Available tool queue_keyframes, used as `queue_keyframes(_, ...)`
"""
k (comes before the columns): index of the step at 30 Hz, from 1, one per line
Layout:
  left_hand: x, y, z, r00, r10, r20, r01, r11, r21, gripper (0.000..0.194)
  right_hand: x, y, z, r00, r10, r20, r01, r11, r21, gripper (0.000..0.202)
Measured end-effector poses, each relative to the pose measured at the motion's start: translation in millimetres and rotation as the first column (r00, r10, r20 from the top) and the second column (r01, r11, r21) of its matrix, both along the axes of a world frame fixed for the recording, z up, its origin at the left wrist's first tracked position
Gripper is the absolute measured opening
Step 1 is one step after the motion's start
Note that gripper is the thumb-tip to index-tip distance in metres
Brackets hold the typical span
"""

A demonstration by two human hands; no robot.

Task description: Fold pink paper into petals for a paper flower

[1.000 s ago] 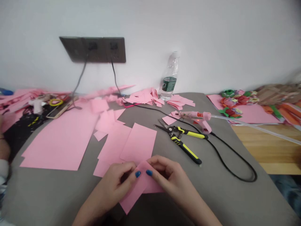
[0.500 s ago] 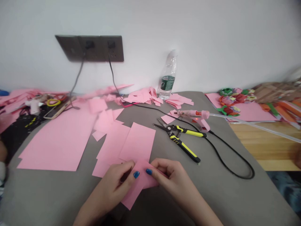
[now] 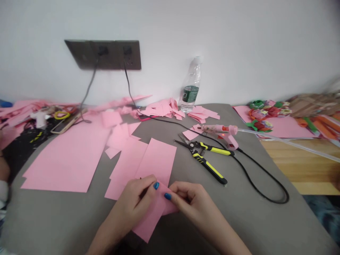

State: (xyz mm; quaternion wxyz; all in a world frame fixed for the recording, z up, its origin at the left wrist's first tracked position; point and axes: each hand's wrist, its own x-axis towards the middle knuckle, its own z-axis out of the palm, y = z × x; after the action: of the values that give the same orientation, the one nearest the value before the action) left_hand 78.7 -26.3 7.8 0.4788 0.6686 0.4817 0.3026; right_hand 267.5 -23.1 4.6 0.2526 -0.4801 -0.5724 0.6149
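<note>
A folded piece of pink paper (image 3: 150, 224) is held between both hands near the front of the table. My left hand (image 3: 134, 202) pinches its upper edge between thumb and fingers. My right hand (image 3: 192, 202) grips the paper's right side, thumb on top and fingers curled behind. Both thumbs are close together, and part of the paper is hidden under the fingers. Just beyond the hands lie cut pink sheets (image 3: 159, 157), overlapping one another. Pliers (image 3: 204, 156) with black and yellow handles rest spread apart to the right of these sheets.
A pink glue gun (image 3: 221, 131) with a clear stick and black cable lies right. A water bottle (image 3: 190, 88) leans at the wall. Large pink sheets (image 3: 69, 156) and a phone (image 3: 66, 122) are left. Paper flowers (image 3: 265, 113) sit far right. Another person's arm (image 3: 4, 173) shows left.
My left thumb has moved up along the paper, closer to its top edge. The paper's lower end has dipped slightly. My right hand has stayed nearly in place.
</note>
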Motion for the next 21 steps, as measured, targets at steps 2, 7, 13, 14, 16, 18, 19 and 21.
queue_keyframes(2,0.6,0.3,-1.6,1.0,0.005,0.005,-0.005,1.0,0.002,0.034,0.2,0.4,0.7,1.0,0.008,-0.006,-0.008,1.0,-0.004,0.033)
queue_keyframes(7,1.2,0.5,-3.2,0.998,0.033,0.058,-0.03,0.998,-0.054,0.029,-0.2,-0.1,1.8,0.999,0.027,-0.02,-0.027,1.0,0.012,0.036)
queue_keyframes(13,0.4,2.3,-4.1,0.997,-0.011,0.072,0.022,0.989,-0.148,0.035,1.9,-0.9,-0.1,0.997,0.043,-0.061,-0.04,0.998,0.052,0.038)
queue_keyframes(14,-0.6,2.2,-4.4,0.997,-0.011,0.075,0.023,0.986,-0.163,0.037,2.4,-0.8,-0.8,0.998,0.028,-0.064,-0.025,0.998,0.056,0.039)
queue_keyframes(16,-2.9,1.6,-5.0,0.997,-0.025,0.073,0.037,0.987,-0.16,0.039,3.4,-0.5,-1.6,0.997,0.018,-0.075,-0.014,0.998,0.058,0.04)
queue_keyframes(18,-4.9,0.6,-5.3,0.996,-0.069,0.061,0.077,0.987,-0.142,0.038,4.5,-0.1,-1.1,0.994,0.059,-0.089,-0.056,0.998,0.039,0.04)
queue_keyframes(19,-5.6,0.1,-5.3,0.994,-0.094,0.055,0.101,0.985,-0.14,0.037,5.1,0.2,-0.4,0.991,0.094,-0.098,-0.093,0.995,0.019,0.039)
queue_keyframes(21,-6.0,-1.0,-5.1,0.989,-0.137,0.056,0.143,0.979,-0.147,0.036,6.3,0.9,1.0,0.98,0.165,-0.111,-0.167,0.986,-0.002,0.035)
